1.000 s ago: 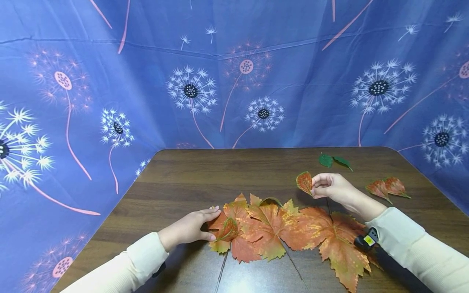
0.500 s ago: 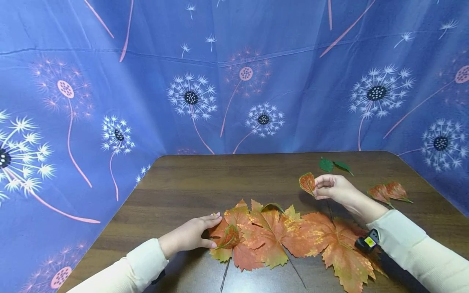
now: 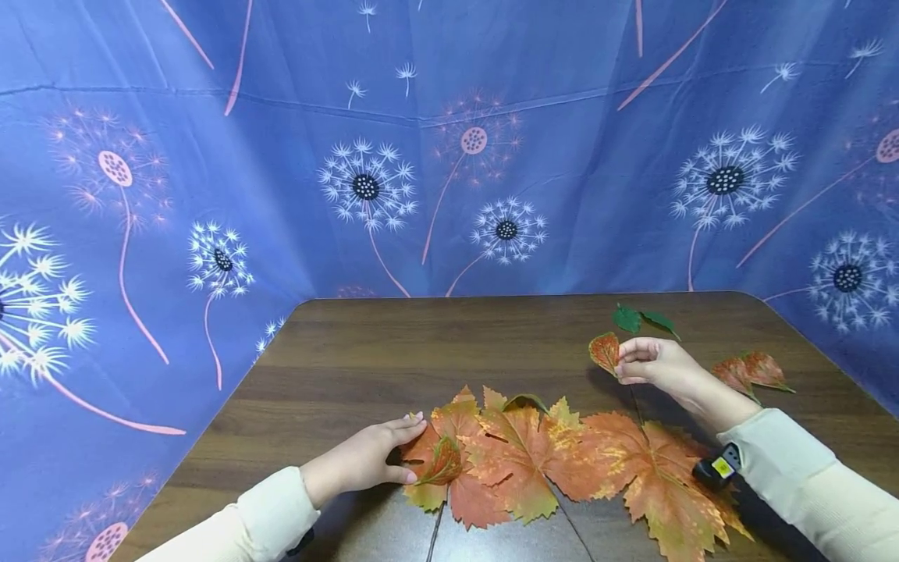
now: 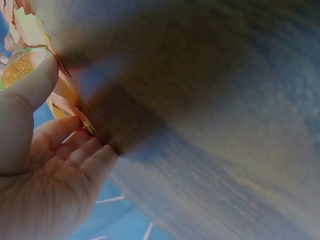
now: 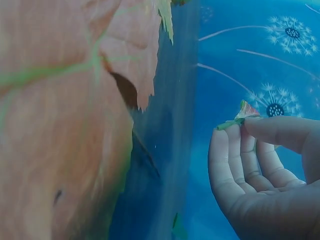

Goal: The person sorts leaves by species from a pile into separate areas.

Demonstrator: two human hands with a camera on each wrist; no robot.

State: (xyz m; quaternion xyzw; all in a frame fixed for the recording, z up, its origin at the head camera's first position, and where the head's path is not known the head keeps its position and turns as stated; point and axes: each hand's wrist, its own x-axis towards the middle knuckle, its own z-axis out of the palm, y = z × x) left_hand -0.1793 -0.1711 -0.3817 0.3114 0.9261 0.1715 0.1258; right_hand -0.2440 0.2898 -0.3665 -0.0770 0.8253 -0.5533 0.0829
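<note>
My right hand (image 3: 663, 365) pinches a small red-orange leaf (image 3: 604, 352) by its stem, thumb against fingertips, above the table. In the right wrist view the green stem (image 5: 230, 124) shows between the thumb and fingers. On the left, my left hand (image 3: 368, 460) rests at the end of a row of large orange-yellow artificial leaves (image 3: 523, 457). Its thumb touches the edge of a small red-green leaf (image 3: 442, 460) lying on top of them. The left wrist view shows its fingers (image 4: 95, 155) extended along the leaf edge, not curled round it.
Two small green leaves (image 3: 627, 318) lie at the back right of the wooden table (image 3: 393, 343). Two small red-orange leaves (image 3: 765, 370) lie beyond my right wrist. Blue cloth (image 3: 281, 156) with dandelion prints hangs around the table's back and sides.
My right hand has shifted slightly to the right, still pinching the small red-orange leaf. The head view has tilted a little upward. My left hand stays at the row's left end.
</note>
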